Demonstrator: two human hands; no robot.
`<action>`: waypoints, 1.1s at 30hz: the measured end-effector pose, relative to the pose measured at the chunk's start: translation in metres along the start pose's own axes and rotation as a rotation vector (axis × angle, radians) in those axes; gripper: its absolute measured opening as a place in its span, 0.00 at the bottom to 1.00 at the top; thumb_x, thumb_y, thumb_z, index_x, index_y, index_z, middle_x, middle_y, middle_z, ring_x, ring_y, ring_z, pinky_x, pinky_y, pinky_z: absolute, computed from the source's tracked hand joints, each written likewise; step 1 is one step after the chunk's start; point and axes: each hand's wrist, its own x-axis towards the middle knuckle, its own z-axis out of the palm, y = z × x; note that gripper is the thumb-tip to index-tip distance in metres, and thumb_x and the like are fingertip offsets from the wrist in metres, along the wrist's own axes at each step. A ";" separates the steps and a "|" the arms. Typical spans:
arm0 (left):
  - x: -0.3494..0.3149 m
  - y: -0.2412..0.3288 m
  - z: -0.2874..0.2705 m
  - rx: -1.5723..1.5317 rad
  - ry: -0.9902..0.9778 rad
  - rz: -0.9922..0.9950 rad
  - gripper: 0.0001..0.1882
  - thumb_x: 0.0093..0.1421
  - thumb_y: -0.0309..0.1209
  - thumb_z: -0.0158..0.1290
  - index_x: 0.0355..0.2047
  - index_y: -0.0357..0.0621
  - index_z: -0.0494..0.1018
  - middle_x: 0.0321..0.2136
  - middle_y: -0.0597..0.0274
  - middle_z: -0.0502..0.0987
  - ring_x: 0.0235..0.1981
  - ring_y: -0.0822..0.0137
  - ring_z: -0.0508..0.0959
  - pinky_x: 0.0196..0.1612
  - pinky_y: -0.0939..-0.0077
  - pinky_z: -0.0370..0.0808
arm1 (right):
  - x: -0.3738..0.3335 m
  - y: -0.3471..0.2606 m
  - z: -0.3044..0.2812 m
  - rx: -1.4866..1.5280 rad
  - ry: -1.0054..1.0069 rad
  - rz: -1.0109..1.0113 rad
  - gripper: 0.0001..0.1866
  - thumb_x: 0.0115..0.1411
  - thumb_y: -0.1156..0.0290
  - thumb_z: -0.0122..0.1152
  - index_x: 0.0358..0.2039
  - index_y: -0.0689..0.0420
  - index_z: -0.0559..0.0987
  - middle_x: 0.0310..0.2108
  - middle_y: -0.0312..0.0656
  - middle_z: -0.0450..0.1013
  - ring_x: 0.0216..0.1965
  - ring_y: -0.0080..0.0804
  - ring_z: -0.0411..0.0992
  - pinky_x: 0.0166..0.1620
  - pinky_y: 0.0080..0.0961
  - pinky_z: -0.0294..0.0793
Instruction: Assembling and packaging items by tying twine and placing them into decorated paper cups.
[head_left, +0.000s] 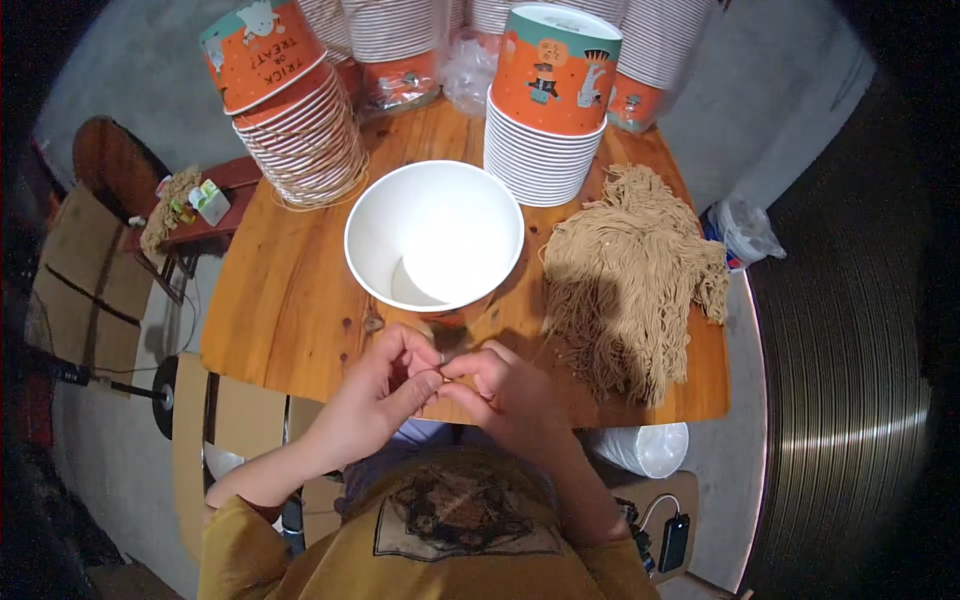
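My left hand [392, 380] and my right hand [503, 392] meet fingertip to fingertip just in front of the table's near edge. Both are closed in a pinch around something small and thin, too little of which shows to name. Right beyond them a white paper bucket [366, 243] stands with its open mouth toward me, its inside bare. To the right lies a big loose heap of tan cords [640, 290], draped over the table. Neither hand touches the bucket or the heap.
Nested paper buckets with orange and green prints stand behind: a left stack [300, 150] wound with cords, a right stack [545, 150], and several bagged stacks [390, 35]. The wooden table [290, 290] has a rounded edge. A phone [674, 543] lies low at right.
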 end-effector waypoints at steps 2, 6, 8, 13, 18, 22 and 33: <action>0.001 -0.001 0.001 0.079 -0.001 0.030 0.08 0.64 0.24 0.47 0.42 0.42 0.62 0.31 0.68 0.68 0.29 0.80 0.69 0.31 0.85 0.69 | -0.004 0.005 0.002 -0.023 0.061 -0.085 0.06 0.54 0.72 0.62 0.33 0.54 0.76 0.26 0.41 0.71 0.26 0.37 0.72 0.29 0.28 0.71; 0.004 -0.004 0.003 0.154 0.011 0.072 0.07 0.63 0.23 0.47 0.41 0.43 0.61 0.29 0.67 0.68 0.29 0.78 0.70 0.31 0.84 0.70 | -0.007 0.016 0.006 -0.022 0.103 -0.084 0.06 0.54 0.72 0.62 0.33 0.54 0.75 0.27 0.42 0.72 0.26 0.37 0.73 0.29 0.29 0.72; 0.003 -0.005 0.003 0.121 0.071 0.017 0.08 0.63 0.21 0.47 0.40 0.43 0.61 0.28 0.67 0.68 0.29 0.77 0.71 0.32 0.84 0.70 | -0.002 0.015 0.011 0.033 0.129 -0.141 0.05 0.54 0.73 0.60 0.31 0.56 0.74 0.27 0.42 0.72 0.28 0.36 0.74 0.30 0.29 0.73; 0.003 0.006 0.005 0.131 0.041 0.003 0.08 0.62 0.19 0.46 0.39 0.42 0.61 0.27 0.67 0.68 0.29 0.77 0.70 0.32 0.83 0.70 | -0.008 0.020 0.019 0.035 0.246 -0.203 0.06 0.54 0.73 0.60 0.31 0.56 0.73 0.27 0.40 0.73 0.28 0.37 0.74 0.30 0.29 0.73; -0.002 -0.002 0.006 0.479 0.014 0.237 0.07 0.60 0.19 0.48 0.37 0.41 0.63 0.30 0.68 0.66 0.31 0.78 0.70 0.34 0.84 0.70 | -0.015 0.017 0.015 0.023 0.189 -0.193 0.06 0.54 0.71 0.61 0.31 0.56 0.74 0.28 0.40 0.73 0.29 0.37 0.74 0.31 0.29 0.73; 0.001 0.001 0.009 0.596 -0.001 0.275 0.06 0.59 0.19 0.49 0.36 0.40 0.65 0.28 0.63 0.68 0.28 0.73 0.73 0.29 0.81 0.71 | -0.019 0.007 0.007 -0.065 0.163 -0.011 0.06 0.55 0.69 0.62 0.30 0.56 0.75 0.26 0.42 0.74 0.28 0.36 0.75 0.31 0.28 0.74; 0.013 0.002 0.003 0.900 0.233 0.765 0.12 0.53 0.19 0.53 0.37 0.41 0.66 0.30 0.55 0.69 0.31 0.56 0.71 0.33 0.67 0.68 | 0.000 0.016 0.021 0.439 0.179 0.130 0.04 0.57 0.79 0.55 0.32 0.64 0.69 0.25 0.41 0.74 0.28 0.20 0.73 0.32 0.19 0.74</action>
